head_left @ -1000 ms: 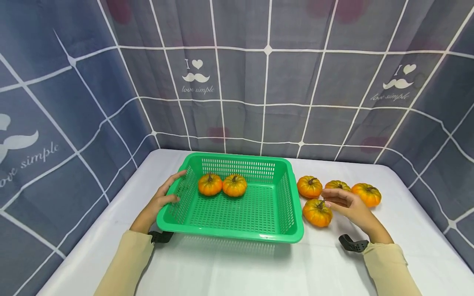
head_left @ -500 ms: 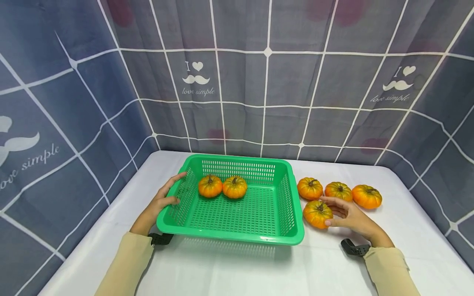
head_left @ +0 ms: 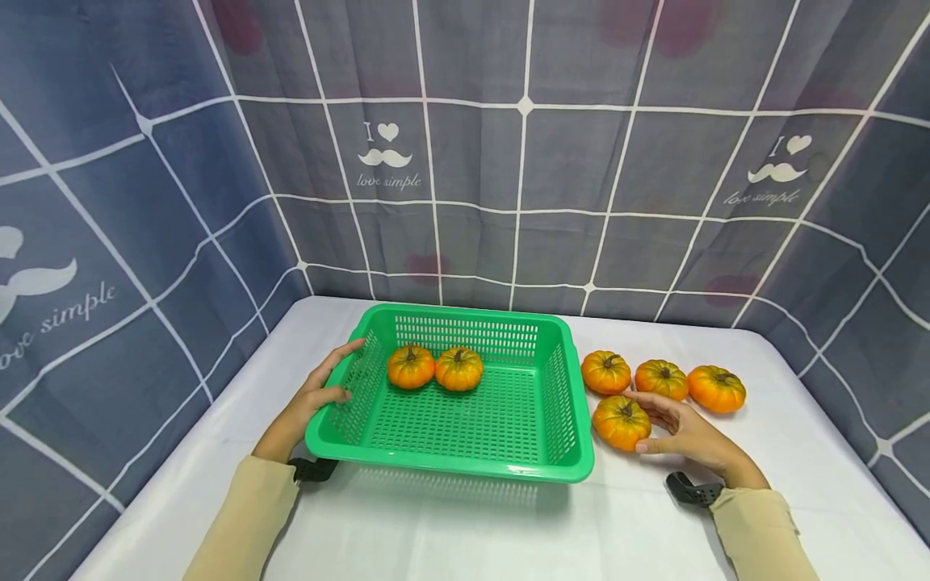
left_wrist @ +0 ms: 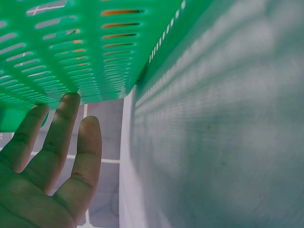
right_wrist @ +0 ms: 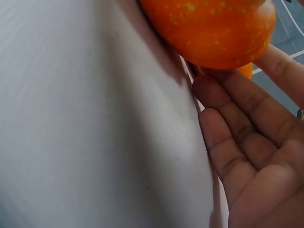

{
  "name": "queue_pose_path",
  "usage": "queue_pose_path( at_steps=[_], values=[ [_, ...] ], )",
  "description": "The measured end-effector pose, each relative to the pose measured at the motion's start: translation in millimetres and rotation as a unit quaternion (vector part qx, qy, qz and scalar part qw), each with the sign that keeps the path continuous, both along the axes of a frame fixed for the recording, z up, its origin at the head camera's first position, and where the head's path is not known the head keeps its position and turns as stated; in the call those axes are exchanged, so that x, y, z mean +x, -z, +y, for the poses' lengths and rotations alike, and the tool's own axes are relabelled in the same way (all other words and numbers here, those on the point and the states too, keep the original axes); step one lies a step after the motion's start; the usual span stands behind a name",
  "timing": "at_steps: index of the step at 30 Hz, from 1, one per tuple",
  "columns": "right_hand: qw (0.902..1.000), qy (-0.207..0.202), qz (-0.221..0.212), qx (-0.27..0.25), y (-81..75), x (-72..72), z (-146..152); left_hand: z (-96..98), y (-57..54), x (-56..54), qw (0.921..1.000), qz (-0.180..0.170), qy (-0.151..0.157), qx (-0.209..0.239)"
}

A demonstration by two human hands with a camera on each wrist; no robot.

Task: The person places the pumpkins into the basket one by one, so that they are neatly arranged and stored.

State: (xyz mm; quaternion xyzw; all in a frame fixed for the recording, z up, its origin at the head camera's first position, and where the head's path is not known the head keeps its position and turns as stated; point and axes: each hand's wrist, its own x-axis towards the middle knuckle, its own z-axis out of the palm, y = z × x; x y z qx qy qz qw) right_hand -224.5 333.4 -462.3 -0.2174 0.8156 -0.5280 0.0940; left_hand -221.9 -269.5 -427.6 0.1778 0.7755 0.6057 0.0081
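A green plastic basket [head_left: 450,470] with slotted walls holds two small orange pumpkins, a left one [head_left: 411,368] and a right one [head_left: 458,370]. My left hand [head_left: 308,403] grips the basket's left rim, thumb over it; in the left wrist view the other fingers [left_wrist: 64,123] reach up against the outer wall. To the right of the basket, my right hand [head_left: 686,432] holds a pumpkin [head_left: 621,423] between thumb and fingers. The right wrist view shows this pumpkin [right_wrist: 213,31] close up, the fingers [right_wrist: 223,137] curving at its underside near the white cloth.
Behind the held pumpkin, three more stand in a row: a left one [head_left: 606,372], a middle one [head_left: 661,379] and a right one [head_left: 717,388]. A white cloth [head_left: 450,541] covers the table. Grey checked curtains [head_left: 472,145] enclose the back and sides.
My right hand has come down and toward me, from above the pumpkins onto the front one, closing thumb and fingers around it. The left hand and basket have stayed in place.
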Motion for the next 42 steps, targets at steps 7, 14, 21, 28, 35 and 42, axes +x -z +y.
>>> queue_pose_path(
  at_steps=[7,14,21,28,35,42],
  values=[
    [0.9999,-0.003,0.008,-0.005,0.4,0.9,0.0,0.3,-0.3,0.6,0.9998,0.004,-0.004,-0.017],
    [0.9998,-0.005,0.012,-0.014,1.6,-0.3,-0.4,1.1,-0.4,-0.4,0.9999,-0.001,0.005,0.012],
    [0.9998,-0.008,0.007,-0.015,-1.2,-0.1,-0.7,0.1,-0.1,-0.3,1.0000,0.005,0.000,-0.008],
    [0.9999,0.006,0.007,0.007,-9.9,-0.2,-1.9,-1.8,-1.6,-1.5,0.9991,0.013,-0.009,-0.040],
    [0.9993,0.021,0.003,0.029,-22.3,1.7,-2.2,-1.1,-3.0,-2.3,0.9991,0.008,-0.012,-0.040],
    [0.9972,0.033,0.042,0.051,-37.8,4.6,-4.3,0.0,-4.1,-2.6,0.9998,0.002,-0.010,-0.016]
  ],
)
